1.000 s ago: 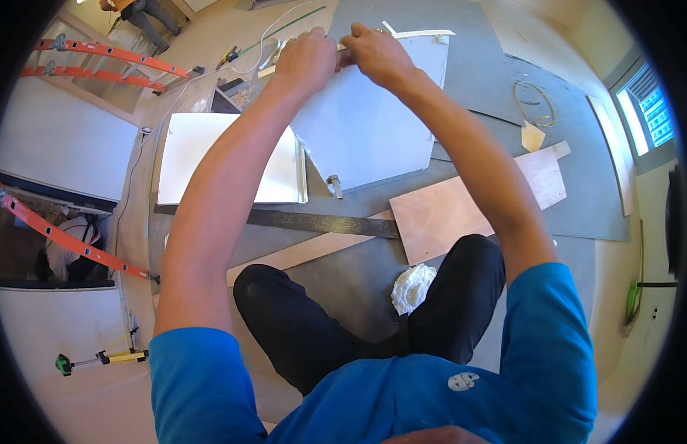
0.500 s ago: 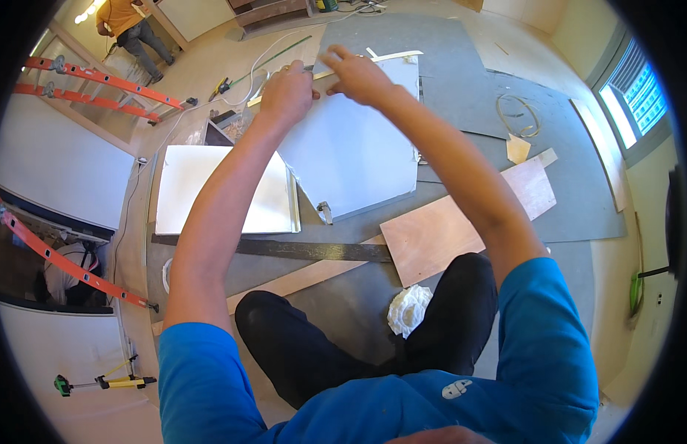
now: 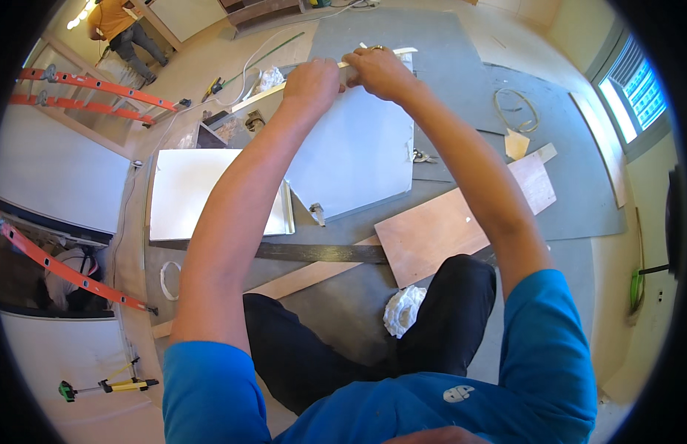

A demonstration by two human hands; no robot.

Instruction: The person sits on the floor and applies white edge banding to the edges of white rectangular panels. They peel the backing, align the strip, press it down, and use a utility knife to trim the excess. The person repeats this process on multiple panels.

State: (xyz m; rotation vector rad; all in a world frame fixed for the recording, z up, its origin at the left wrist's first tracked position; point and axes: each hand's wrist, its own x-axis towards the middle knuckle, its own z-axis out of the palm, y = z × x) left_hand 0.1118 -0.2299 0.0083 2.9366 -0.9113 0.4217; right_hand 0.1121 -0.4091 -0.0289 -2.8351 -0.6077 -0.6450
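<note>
Both my arms reach forward over a pale blue-white panel point(image 3: 354, 148) cut at an angle at its near left corner. At its far edge runs a thin pale edge strip point(image 3: 261, 97), sticking out past the panel on the left. My left hand point(image 3: 312, 84) is closed on the strip, its fingertips partly hidden. Close beside it, my right hand point(image 3: 382, 73) bends its fingers over the same strip and the panel's edge. A metal hinge point(image 3: 318, 213) sits at the panel's near corner; another hinge point(image 3: 255, 120) shows near the left side.
A second white panel point(image 3: 182, 192) lies to the left. Plywood point(image 3: 432, 233), a dark strip point(image 3: 321, 253) and a white roll point(image 3: 404, 311) lie nearer me. Pliers point(image 3: 423, 157) rest at right. Orange ladders point(image 3: 99, 83) stand left; a person point(image 3: 125, 33) is far left.
My hands have shifted slightly to the right along the far edge. Their fingers, raised and looser before, are now closed down on the strip.
</note>
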